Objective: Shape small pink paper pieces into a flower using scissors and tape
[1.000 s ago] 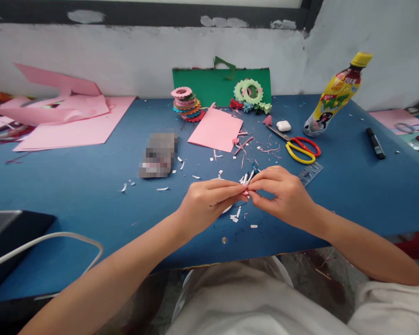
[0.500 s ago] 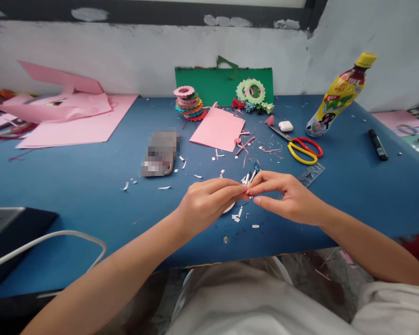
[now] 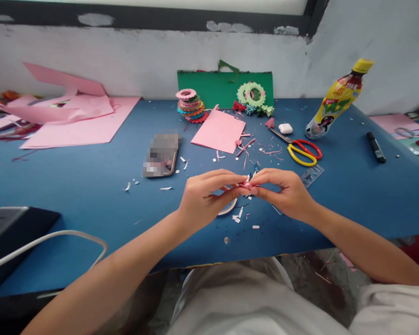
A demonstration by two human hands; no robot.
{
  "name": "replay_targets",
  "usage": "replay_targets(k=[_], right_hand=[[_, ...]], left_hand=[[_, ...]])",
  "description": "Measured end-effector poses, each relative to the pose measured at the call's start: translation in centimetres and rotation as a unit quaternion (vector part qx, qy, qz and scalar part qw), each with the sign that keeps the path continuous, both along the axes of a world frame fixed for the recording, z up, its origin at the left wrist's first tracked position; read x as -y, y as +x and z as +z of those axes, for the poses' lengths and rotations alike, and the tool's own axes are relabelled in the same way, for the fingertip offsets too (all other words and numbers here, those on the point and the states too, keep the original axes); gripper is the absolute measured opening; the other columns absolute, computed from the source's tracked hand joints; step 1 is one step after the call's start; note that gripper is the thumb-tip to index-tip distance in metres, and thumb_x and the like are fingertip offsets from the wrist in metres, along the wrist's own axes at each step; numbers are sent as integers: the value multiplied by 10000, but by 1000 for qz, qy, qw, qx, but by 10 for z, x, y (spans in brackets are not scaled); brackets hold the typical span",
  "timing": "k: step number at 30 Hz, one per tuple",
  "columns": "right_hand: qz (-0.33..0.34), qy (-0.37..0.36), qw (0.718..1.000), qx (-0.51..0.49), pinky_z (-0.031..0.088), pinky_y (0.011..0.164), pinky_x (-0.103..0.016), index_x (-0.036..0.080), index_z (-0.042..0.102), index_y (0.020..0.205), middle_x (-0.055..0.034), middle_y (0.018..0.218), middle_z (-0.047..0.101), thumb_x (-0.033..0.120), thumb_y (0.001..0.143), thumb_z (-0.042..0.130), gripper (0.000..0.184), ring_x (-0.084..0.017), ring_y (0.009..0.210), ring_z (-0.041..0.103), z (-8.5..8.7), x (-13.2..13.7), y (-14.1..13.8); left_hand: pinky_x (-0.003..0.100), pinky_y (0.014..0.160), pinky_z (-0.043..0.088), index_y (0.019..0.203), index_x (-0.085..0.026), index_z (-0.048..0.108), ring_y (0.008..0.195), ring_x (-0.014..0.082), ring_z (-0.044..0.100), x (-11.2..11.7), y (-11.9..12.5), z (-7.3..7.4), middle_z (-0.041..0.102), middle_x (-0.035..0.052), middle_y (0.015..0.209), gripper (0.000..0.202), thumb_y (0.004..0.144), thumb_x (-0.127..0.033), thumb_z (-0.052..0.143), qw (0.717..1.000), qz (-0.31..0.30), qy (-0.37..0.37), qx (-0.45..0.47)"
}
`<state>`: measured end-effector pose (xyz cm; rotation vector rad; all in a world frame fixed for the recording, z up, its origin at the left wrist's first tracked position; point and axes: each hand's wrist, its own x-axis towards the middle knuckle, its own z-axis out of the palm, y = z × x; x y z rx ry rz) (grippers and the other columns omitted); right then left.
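— Where are we with it?
— Both our left hand [image 3: 204, 197] and right hand [image 3: 286, 190] have fingers pinched shut on the small pink paper piece [image 3: 246, 185] above the surface [image 3: 73, 186].
— Finished?
— Seemingly mid-fold; finished rosettes [image 3: 189, 105] stacked behind.

Blue table [image 3: 73, 186], scissors [image 3: 302, 150], pink sheet [image 3: 219, 131], bottle [image 3: 337, 98]

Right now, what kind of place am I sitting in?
Likely a paper-craft worktable: pink paper sheets, a stack of cut paper rings and scissors lie on the blue table, with paper scraps near both hands.
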<state>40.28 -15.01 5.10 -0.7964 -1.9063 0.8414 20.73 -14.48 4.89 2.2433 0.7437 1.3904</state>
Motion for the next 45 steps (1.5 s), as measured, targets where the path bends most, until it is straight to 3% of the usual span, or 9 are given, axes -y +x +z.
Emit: replay_targets(k=[6,14,18,23,28,35,40,45], right_hand=[[-46,130,990,43,500,725,-250,154,652,810,-43,789,669,166,781,634,36,-118,757,613,3,5,2],[-34,133,990,42,496,693,-236,159,628,800,-34,775,658,167,785,628,17,-112,741,608,5,2,5],[-4,107,994,36,497,687,-240,166,625,801,-28,773,653,186,789,629,23,-110,734,605,5,1,7],[39,69,997,27,502,694,-246,167,630,815,-24,785,652,209,794,631,46,-107,730,602,5,1,7],[74,27,996,30,507,709,-246,178,639,897,-26,839,672,220,828,591,94,-108,762,613,4,1,7],[62,-46,997,18,531,692,-227,187,637,928,-17,845,670,253,821,594,133,-107,760,636,1,3,6],[34,-105,992,-57,551,770,-246,185,603,952,-12,885,659,236,777,641,187,-107,797,645,-4,5,1],[14,-136,990,-33,549,778,-268,193,580,1060,-35,950,662,238,816,587,248,-129,849,650,-4,4,1]], left_hand=[[187,589,558,916,-167,663,725,109,638,5,2,3,698,34,858,228,707,-84,699,1000,-1,20,10],[214,714,542,919,-180,682,788,110,638,-1,-4,6,667,46,899,243,734,-22,662,997,-62,35,0],[232,738,537,849,-197,698,805,120,631,-3,-6,8,646,42,921,199,738,-36,664,996,-89,-17,7],[206,658,546,819,-200,702,760,117,622,-4,-6,9,629,28,846,177,725,-51,683,986,-138,-84,29],[191,567,555,948,-203,673,696,110,638,-1,-6,8,619,24,850,268,732,-46,672,972,-166,-158,45],[178,636,550,917,-197,679,729,100,633,-2,-4,9,661,28,843,199,750,-89,666,994,-98,-42,-25],[142,531,543,898,-184,689,691,93,630,0,-1,7,659,36,853,142,765,-142,661,991,-61,-121,21],[193,513,569,878,-164,689,641,102,631,0,3,3,652,40,845,118,765,-189,667,970,-58,-220,80]])
